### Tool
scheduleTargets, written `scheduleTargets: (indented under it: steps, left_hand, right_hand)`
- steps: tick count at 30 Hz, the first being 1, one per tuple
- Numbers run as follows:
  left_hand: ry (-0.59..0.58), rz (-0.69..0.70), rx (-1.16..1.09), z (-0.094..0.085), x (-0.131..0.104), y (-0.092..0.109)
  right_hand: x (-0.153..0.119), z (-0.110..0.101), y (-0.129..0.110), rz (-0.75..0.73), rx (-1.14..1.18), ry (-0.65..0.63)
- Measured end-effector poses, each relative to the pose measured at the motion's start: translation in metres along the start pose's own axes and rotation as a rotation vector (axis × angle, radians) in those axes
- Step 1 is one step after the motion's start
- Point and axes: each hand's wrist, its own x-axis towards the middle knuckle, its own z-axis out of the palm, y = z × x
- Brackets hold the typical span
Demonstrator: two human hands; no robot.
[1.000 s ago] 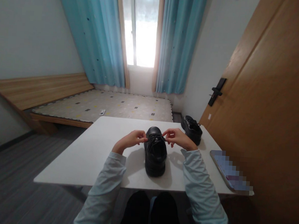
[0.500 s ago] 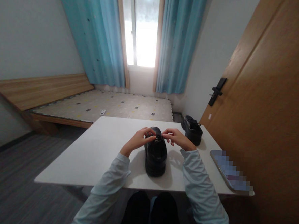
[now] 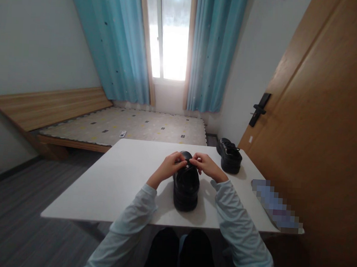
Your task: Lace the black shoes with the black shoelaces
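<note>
A black lace-up shoe [image 3: 186,192] stands on the white table [image 3: 114,186], its heel towards me and its toe pointing away. Over the laced front, my left hand [image 3: 172,165] is closed in a pinch at the shoelace [image 3: 188,163]. From the other side my right hand [image 3: 202,164] pinches the lace too, its fingertips almost meeting those of the left. The thin lace is mostly hidden by my fingers. A second black shoe [image 3: 230,156], with laces on top, sits at the table's far right.
A flat object with a blurred-out surface [image 3: 275,206] lies along the table's right edge, near a wooden door [image 3: 324,118] with a black handle [image 3: 259,109]. Beyond the table are a bed [image 3: 142,125] carrying a small white object [image 3: 123,134], and blue curtains [image 3: 213,51].
My right hand has moved left and inward over the shoe, bringing its fingertips closer to my left hand. The left hand and both shoes have hardly moved.
</note>
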Motion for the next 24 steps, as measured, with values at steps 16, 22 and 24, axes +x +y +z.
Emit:
scheduleTargets:
  steps: [16, 22, 24]
  left_hand:
    - [-0.163, -0.263, -0.354, -0.012, -0.004, -0.024]
    - [-0.175, -0.318, -0.434, -0.015, -0.004, -0.028]
    - [-0.178, -0.335, -0.456, -0.016, -0.005, -0.028]
  right_hand:
    - [-0.004, -0.017, 0.014, 0.129, 0.25, -0.008]
    - [-0.008, -0.022, 0.016, 0.197, 0.326, -0.004]
    - [-0.009, -0.023, 0.017, 0.222, 0.33, -0.011]
